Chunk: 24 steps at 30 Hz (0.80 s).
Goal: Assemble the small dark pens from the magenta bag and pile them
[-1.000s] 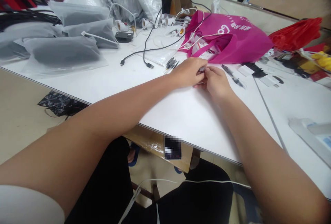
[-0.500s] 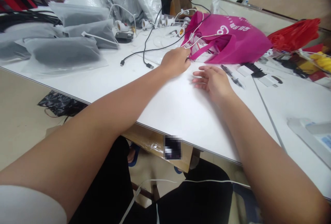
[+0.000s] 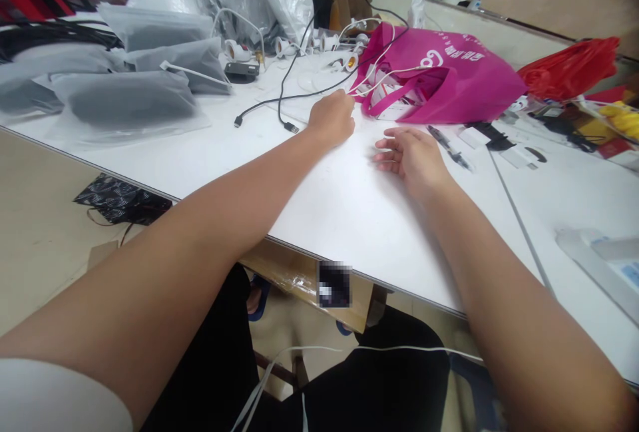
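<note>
My left hand (image 3: 332,116) is closed in a loose fist above the white table, just left of a magenta bag (image 3: 464,82). White cables (image 3: 367,86) run from the bag toward its knuckles. What its fingers hold, if anything, is hidden. My right hand (image 3: 412,156) rests on its side at the table, empty, with fingers apart and slightly curled toward the left hand. The bag lies on its side, its mouth facing left, and white and red boxes (image 3: 394,104) show inside. A black cable (image 3: 304,95) with USB plugs lies left of my left hand.
Grey items in frosted zip bags (image 3: 124,100) lie at left. Behind are white lamp sockets (image 3: 284,47) and a small black device (image 3: 241,71). A pen (image 3: 449,148) and white adapters (image 3: 518,156) lie right of my right hand. A red plastic bag (image 3: 572,69) sits far right.
My left hand has drawn back slightly to the left, away from the bag's opening, and its fingers look more closed. My right hand stays nearly in place.
</note>
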Tool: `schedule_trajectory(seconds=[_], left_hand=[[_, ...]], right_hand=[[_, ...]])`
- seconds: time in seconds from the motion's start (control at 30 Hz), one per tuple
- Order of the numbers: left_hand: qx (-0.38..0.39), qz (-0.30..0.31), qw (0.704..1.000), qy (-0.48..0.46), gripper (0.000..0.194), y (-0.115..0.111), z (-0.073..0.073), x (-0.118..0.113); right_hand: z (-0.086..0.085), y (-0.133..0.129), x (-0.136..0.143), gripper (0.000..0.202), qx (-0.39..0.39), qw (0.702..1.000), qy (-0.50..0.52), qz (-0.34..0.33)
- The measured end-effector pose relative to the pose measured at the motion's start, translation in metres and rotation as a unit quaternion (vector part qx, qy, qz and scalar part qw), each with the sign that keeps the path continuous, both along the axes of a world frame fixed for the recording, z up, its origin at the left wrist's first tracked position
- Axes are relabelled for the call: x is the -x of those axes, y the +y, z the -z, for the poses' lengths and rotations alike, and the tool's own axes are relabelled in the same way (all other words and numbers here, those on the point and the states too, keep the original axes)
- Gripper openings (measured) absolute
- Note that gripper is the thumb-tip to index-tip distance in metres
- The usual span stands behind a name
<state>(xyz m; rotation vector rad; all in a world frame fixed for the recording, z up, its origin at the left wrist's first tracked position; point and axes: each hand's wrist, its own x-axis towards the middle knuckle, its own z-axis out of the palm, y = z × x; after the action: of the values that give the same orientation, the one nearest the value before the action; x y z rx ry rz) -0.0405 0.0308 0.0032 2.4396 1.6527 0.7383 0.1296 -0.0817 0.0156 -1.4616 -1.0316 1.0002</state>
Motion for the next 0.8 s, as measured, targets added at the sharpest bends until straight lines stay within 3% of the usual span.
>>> schedule_trajectory(seconds=[0.3, 0.53, 0.8], left_hand=[[-0.003, 0.037, 0.998, -0.05, 0.042, -0.027, -0.031, 0.003], [0.029, 0.099, 0.992, 0.077, 0.04, -0.049, -0.029, -0.013], [0.013, 0.106, 0.991, 0.085, 0.032, -0.036, -0.014, -0.015]], right_hand=[[0.0, 0.001, -0.002, 0.007, -0.001, 1.0, 0.003, 0.005], [-0.001, 0.001, -0.004, 0.007, 0.001, 1.0, 0.005, 0.001], [-0.001, 0.0, -0.004, 0.006, 0.002, 1.0, -0.005, 0.002]])
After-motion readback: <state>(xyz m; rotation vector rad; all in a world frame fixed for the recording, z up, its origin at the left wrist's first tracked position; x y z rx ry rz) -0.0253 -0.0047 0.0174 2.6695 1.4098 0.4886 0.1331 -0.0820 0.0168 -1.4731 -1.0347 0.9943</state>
